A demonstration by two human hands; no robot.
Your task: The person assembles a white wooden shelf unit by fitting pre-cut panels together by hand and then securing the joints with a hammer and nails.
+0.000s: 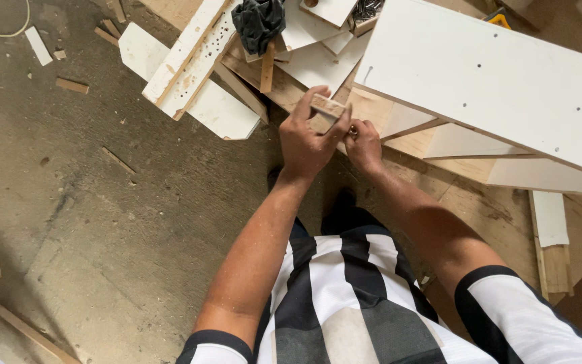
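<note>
My left hand (306, 137) grips a small light wooden block (329, 106) between thumb and fingers, just above the edge of the wooden workbench (469, 202). My right hand (364, 143) is closed beside it, its fingertips pinching a small metal piece (353, 130) against the block's end. What the metal piece is cannot be made out. Both forearms reach forward from a black-and-white striped shirt.
A long white board (500, 81) with drilled holes lies on the bench to the right. White panels and wood offcuts (193, 57) are piled at the bench's left end, with a dark cloth (259, 23) on top. Scraps litter the concrete floor (102, 202).
</note>
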